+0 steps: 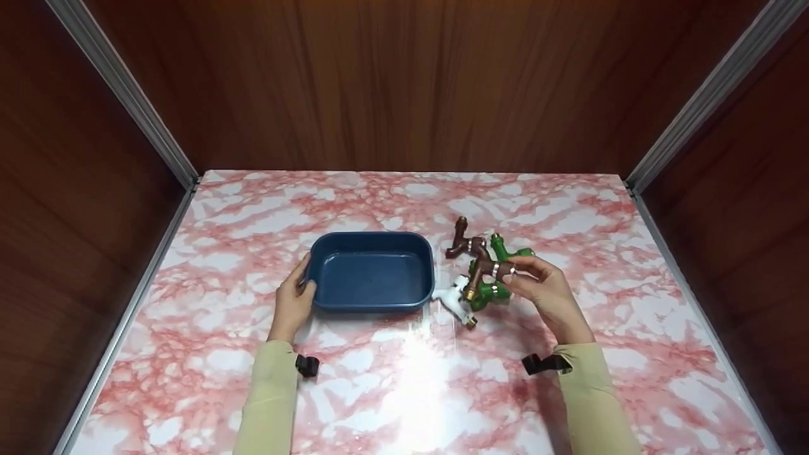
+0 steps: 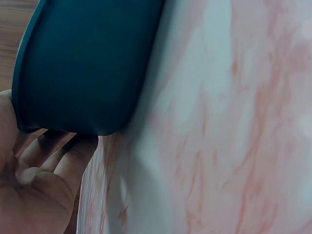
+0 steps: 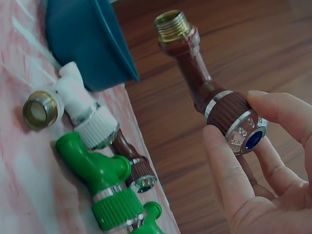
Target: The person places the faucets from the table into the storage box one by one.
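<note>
A brown tap (image 1: 483, 268) with a brass threaded end is pinched by its ribbed knob between the thumb and fingers of my right hand (image 1: 547, 294). In the right wrist view this brown tap (image 3: 204, 83) is raised above the others. My left hand (image 1: 294, 303) grips the left end of a dark blue rectangular tub (image 1: 373, 307), thumb by the rim and fingers against the outer wall. Between tub and right hand lie a white tap (image 1: 452, 297), green taps (image 3: 92, 165) and another brown tap (image 1: 460, 237). The held tap partly hides some of them.
The taps lie on a red and white marbled table (image 1: 354, 404). Brown wood-grain panels (image 1: 392, 88) stand at the back and both sides, with metal strips (image 1: 126, 88) along their corners. The tub's right wall is close beside the white tap.
</note>
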Motion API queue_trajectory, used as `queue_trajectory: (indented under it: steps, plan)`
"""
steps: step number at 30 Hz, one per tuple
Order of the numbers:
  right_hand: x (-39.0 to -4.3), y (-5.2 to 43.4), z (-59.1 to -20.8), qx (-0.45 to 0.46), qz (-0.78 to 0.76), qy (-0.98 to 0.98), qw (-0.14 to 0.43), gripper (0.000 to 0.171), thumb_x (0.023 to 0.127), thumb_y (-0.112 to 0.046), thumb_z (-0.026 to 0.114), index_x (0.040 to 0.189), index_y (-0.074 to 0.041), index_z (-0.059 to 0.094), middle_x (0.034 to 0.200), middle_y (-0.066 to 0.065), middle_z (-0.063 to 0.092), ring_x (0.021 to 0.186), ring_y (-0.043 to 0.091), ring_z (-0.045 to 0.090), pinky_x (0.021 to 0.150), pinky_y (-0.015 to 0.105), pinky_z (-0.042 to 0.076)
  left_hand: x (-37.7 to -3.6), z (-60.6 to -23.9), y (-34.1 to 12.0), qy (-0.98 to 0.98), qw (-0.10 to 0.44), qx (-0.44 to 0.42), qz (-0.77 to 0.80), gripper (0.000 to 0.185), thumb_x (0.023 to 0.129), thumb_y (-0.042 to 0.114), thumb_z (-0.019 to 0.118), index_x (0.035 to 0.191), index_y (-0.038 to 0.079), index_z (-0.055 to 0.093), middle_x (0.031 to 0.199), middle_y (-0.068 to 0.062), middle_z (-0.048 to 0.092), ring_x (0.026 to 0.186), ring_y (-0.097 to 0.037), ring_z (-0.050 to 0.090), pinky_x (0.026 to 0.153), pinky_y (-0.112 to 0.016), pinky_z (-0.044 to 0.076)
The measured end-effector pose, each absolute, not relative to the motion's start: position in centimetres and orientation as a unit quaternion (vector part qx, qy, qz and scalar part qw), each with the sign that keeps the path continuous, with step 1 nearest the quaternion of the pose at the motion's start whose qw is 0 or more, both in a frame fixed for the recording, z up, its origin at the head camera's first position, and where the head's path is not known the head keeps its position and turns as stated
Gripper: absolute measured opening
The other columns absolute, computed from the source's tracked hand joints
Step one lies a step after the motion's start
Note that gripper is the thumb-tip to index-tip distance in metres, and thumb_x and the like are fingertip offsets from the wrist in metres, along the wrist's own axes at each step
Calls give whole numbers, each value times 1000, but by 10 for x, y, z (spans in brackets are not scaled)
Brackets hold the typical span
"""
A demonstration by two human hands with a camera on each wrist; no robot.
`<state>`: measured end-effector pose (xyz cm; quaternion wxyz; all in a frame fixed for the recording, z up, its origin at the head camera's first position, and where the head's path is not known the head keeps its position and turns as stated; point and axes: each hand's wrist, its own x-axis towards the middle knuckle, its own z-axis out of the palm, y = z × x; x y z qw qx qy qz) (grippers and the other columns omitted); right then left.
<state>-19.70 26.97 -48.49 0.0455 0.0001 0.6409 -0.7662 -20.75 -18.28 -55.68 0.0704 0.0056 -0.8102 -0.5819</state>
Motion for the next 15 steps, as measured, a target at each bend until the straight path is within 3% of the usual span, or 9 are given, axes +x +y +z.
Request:
queue_trajectory:
  steps: [8, 15]
  plan:
    - [-200, 261, -483, 8, -779, 624, 63, 42, 81, 1, 73, 119, 9, 56, 109, 16, 58, 95, 25, 65, 90, 41, 50, -209, -557, -181, -808, 85, -5, -582, 55, 97, 0, 45, 148, 18, 39, 152, -9, 32, 136, -24, 35, 106, -36, 36]
    - [-205, 254, -483, 23, -773, 629, 79, 40, 80, -2, 75, 117, 3, 59, 111, 15, 55, 93, 24, 64, 89, 38, 51, -208, -558, -179, -809, 88, 2, -581, 55, 96, 1, 46, 148, 20, 40, 151, -7, 34, 135, -20, 35, 105, -31, 37]
